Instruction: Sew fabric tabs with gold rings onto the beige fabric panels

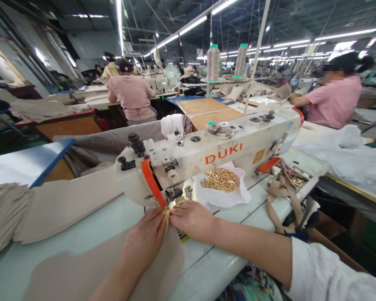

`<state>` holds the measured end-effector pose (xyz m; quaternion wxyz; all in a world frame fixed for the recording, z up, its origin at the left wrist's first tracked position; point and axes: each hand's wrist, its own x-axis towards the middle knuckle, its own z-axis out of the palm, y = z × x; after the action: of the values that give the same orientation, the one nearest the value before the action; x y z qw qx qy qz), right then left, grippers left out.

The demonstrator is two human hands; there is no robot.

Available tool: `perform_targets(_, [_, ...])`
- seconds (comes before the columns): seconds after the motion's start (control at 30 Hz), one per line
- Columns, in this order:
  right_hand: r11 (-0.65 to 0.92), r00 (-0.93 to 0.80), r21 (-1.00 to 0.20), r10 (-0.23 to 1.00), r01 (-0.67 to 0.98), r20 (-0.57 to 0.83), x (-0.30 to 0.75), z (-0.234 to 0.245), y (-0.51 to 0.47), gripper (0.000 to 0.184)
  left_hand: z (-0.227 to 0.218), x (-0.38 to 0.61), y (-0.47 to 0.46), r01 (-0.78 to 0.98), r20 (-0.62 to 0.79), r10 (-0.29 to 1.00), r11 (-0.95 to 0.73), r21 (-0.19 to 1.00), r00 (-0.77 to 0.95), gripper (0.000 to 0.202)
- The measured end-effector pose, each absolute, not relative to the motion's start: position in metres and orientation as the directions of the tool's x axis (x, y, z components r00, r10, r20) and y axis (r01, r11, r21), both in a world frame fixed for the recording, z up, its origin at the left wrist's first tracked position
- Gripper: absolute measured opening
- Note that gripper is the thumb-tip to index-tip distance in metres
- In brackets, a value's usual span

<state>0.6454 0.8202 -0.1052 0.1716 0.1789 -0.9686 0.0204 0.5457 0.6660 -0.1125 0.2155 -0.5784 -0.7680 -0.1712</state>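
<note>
A white DUKI sewing machine point(207, 154) stands on the pale table point(81, 234). Both my hands meet right below its needle end. My left hand point(146, 240) lies flat on a beige fabric piece point(106, 271), fingers stretched toward the needle. My right hand point(191, 217) presses its fingers together on the fabric's edge at the presser foot. A white cloth with a heap of gold metal rings point(221, 179) lies under the machine arm, just beyond my right hand.
A stack of beige cut pieces point(6, 213) sits at the left, and a long beige panel point(69, 200) beside it. Beige straps point(282, 192) hang off the right table edge. Thread cones point(213, 62) stand behind. Other people in pink shirts point(131, 94) point(335, 100) work at nearby tables.
</note>
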Motion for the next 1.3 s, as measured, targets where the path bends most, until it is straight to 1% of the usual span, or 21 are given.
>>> perform_targets(0.1, [0.933,-0.874,0.017,-0.344,-0.360,0.344,0.645,-0.106,0.820,0.013,-0.111,0.546,0.667,0.961,0.526,0.814,0.274,0.030,-0.248,0.037])
perform_targets(0.3, [0.932,-0.872,0.016,-0.344,-0.361,0.350,0.645,-0.109,0.821,0.011,-0.109,0.550,0.667,0.962,0.520,0.825,0.271,-0.018,-0.223,0.039])
perform_targets(0.5, [0.934,-0.877,0.002,-0.336,-0.357,0.343,0.648,-0.108,0.820,0.009,-0.112,0.551,0.665,0.961,0.500,0.829,0.275,0.030,-0.253,0.035])
perform_targets(0.7, [0.933,-0.879,0.010,-0.341,-0.359,0.332,0.647,-0.106,0.823,0.008,-0.114,0.549,0.669,0.950,0.474,0.831,0.310,0.044,-0.293,0.035])
perform_targets(0.77, [0.927,-0.876,0.024,-0.362,-0.374,0.318,0.650,-0.105,0.819,0.008,-0.114,0.554,0.663,0.946,0.463,0.829,0.318,0.068,-0.312,0.035])
perform_targets(0.87, [0.894,-0.848,0.050,-0.439,-0.446,0.297,0.662,-0.105,0.807,0.008,-0.113,0.571,0.642,0.935,0.451,0.824,0.343,0.084,-0.343,0.033])
perform_targets(0.97, [0.865,-0.815,0.044,-0.487,-0.500,0.315,0.677,-0.106,0.793,0.009,-0.113,0.593,0.620,0.925,0.441,0.818,0.369,0.087,-0.368,0.031])
perform_targets(1.13, [0.883,-0.805,0.003,-0.429,-0.469,0.409,0.684,-0.109,0.781,0.013,-0.113,0.607,0.607,0.908,0.407,0.815,0.403,0.115,-0.414,0.031])
perform_targets(1.3, [0.883,-0.818,-0.018,-0.427,-0.470,0.384,0.679,-0.108,0.779,0.012,-0.103,0.612,0.607,0.883,0.350,0.811,0.448,0.142,-0.468,0.033])
